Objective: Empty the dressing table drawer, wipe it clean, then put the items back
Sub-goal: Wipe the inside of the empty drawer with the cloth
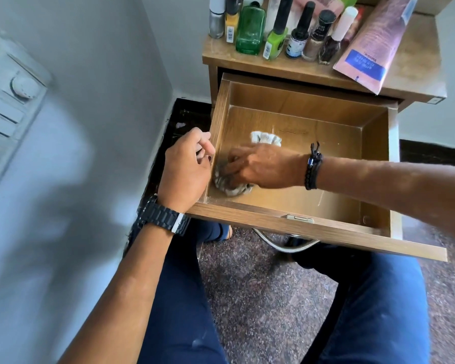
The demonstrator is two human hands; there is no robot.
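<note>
Drawer [373,164] is pulled fully out of the dressing table [281,67]; nothing is seen inside but the cloth [231,187]. Cloth is bunched at the near left corner of the drawer floor and pressed down by the right hand [260,169], fingers spread over it; whether they curl into the cloth cannot be told. Left hand [187,169] is held at the left drawer wall, fingers loosely curled; actual grip on the rim cannot be confirmed.

Judgement: wiping step in hand. Corners and wall seams should be worked with steady pressure, drawer kept braced.

Nail polish bottles [297,35] and a pink tube [373,46] stand on the tabletop. Speckled stone floor [260,298] below; white wall with switch panel [8,111] to the left.
</note>
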